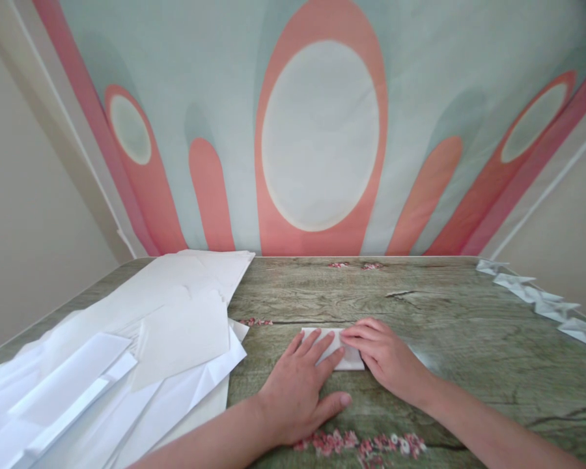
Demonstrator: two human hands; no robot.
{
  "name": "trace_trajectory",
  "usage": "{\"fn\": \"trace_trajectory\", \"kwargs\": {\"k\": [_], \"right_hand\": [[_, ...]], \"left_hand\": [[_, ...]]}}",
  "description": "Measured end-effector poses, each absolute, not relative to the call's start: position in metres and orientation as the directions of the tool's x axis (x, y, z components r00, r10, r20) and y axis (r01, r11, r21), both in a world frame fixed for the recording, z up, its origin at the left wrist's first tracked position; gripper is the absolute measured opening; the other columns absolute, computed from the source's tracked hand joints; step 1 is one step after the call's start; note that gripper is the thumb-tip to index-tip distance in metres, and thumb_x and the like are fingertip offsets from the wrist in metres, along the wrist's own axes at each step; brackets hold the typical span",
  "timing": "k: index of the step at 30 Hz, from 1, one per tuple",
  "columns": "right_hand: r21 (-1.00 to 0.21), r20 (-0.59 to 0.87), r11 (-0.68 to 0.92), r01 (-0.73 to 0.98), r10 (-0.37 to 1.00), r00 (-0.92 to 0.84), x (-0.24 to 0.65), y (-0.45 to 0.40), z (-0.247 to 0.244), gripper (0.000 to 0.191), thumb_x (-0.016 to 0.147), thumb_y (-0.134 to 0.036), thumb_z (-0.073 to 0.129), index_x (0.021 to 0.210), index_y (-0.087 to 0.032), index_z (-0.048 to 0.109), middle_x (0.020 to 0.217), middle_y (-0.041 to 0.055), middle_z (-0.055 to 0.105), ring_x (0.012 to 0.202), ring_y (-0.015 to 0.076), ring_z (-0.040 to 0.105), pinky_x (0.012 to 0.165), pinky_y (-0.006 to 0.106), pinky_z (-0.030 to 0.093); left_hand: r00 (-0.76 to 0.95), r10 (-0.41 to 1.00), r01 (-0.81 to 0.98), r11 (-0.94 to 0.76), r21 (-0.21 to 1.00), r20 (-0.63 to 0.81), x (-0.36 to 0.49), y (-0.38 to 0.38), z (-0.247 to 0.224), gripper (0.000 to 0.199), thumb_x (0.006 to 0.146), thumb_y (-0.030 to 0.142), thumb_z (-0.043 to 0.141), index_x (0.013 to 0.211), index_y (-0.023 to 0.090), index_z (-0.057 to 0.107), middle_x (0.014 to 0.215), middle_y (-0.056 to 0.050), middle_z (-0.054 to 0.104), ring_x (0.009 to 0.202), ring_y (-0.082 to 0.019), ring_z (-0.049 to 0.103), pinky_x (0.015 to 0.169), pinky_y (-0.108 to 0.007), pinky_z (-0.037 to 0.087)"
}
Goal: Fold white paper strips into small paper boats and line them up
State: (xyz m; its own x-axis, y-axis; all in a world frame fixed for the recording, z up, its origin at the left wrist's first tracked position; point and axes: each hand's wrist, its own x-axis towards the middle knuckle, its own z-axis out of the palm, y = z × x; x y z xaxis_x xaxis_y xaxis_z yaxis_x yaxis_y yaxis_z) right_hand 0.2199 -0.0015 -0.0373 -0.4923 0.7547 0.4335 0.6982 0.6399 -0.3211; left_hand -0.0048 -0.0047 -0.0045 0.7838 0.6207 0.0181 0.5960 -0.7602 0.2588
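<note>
A small folded sheet of white paper [350,362] lies on the wood-patterned tabletop in front of me. My left hand [300,384] rests flat over its left part, fingers spread and thumb out to the side on the table. At the paper's upper right edge, my right hand [389,359] has its fingers held together, gripping or pressing that edge. Both hands partly cover the paper, so its full fold pattern is hidden.
Loose white sheets and folded strips of paper [185,339] are heaped at the left. Several folded white paper pieces [549,306] stand in a row along the right edge. A wall with a coral and grey-green pattern [322,137] rises behind the table [469,326].
</note>
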Motion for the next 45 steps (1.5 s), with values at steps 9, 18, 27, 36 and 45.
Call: {"fn": "trace_trajectory", "kwargs": {"k": [9, 18, 27, 36, 45], "right_hand": [[-0.202, 0.409, 0.619, 0.759, 0.758, -0.509, 0.219, 0.001, -0.039, 0.033, 0.085, -0.009, 0.044, 0.108, -0.022, 0.064, 0.11, 0.0059, 0.064, 0.101, 0.0211, 0.05, 0.085, 0.039, 0.041], [-0.198, 0.367, 0.59, 0.783, 0.785, -0.498, 0.216, -0.001, -0.035, 0.03, 0.085, -0.01, 0.046, 0.105, -0.023, 0.065, 0.109, 0.006, 0.065, 0.101, 0.0212, 0.051, 0.086, 0.039, 0.037], [-0.237, 0.378, 0.596, 0.768, 0.784, -0.492, 0.217, -0.001, -0.034, 0.032, 0.086, -0.01, 0.044, 0.106, -0.022, 0.064, 0.11, 0.0061, 0.064, 0.102, 0.0221, 0.05, 0.087, 0.04, 0.036], [-0.267, 0.35, 0.72, 0.64, 0.691, -0.632, 0.209, -0.018, -0.018, 0.027, 0.091, -0.019, 0.04, 0.109, -0.022, 0.06, 0.104, 0.0053, 0.064, 0.101, 0.0189, 0.051, 0.092, 0.039, 0.033], [-0.192, 0.285, 0.727, 0.659, 0.684, -0.671, 0.201, -0.022, -0.027, 0.031, 0.089, -0.017, 0.046, 0.118, -0.021, 0.053, 0.109, 0.0074, 0.058, 0.1, 0.0208, 0.05, 0.092, 0.04, 0.033]], "left_hand": [[0.778, 0.627, 0.606, -0.768, 0.209, 0.048, -0.004, -0.001, -0.004, 0.058, 0.089, 0.059, 0.029, 0.136, 0.026, 0.034, 0.144, -0.005, 0.03, 0.133, -0.026, 0.023, 0.109, -0.047, 0.016], [0.773, 0.631, 0.621, -0.774, 0.126, 0.065, -0.002, -0.006, 0.004, 0.056, 0.09, 0.055, 0.031, 0.128, 0.016, 0.045, 0.134, -0.009, 0.046, 0.125, -0.024, 0.037, 0.108, -0.041, 0.02], [0.773, 0.632, 0.63, -0.775, 0.053, 0.054, 0.0, -0.008, -0.002, 0.057, 0.088, 0.053, 0.037, 0.125, 0.011, 0.047, 0.132, -0.013, 0.047, 0.121, -0.027, 0.041, 0.103, -0.042, 0.026], [0.763, 0.645, 0.637, -0.763, 0.108, 0.054, -0.001, -0.008, 0.006, 0.052, 0.088, 0.053, 0.037, 0.122, 0.015, 0.049, 0.13, -0.01, 0.049, 0.12, -0.026, 0.043, 0.101, -0.04, 0.03], [0.759, 0.649, 0.64, -0.758, 0.124, 0.055, -0.001, -0.007, 0.009, 0.054, 0.088, 0.055, 0.037, 0.124, 0.017, 0.047, 0.13, -0.01, 0.048, 0.12, -0.026, 0.043, 0.102, -0.041, 0.029]]}}
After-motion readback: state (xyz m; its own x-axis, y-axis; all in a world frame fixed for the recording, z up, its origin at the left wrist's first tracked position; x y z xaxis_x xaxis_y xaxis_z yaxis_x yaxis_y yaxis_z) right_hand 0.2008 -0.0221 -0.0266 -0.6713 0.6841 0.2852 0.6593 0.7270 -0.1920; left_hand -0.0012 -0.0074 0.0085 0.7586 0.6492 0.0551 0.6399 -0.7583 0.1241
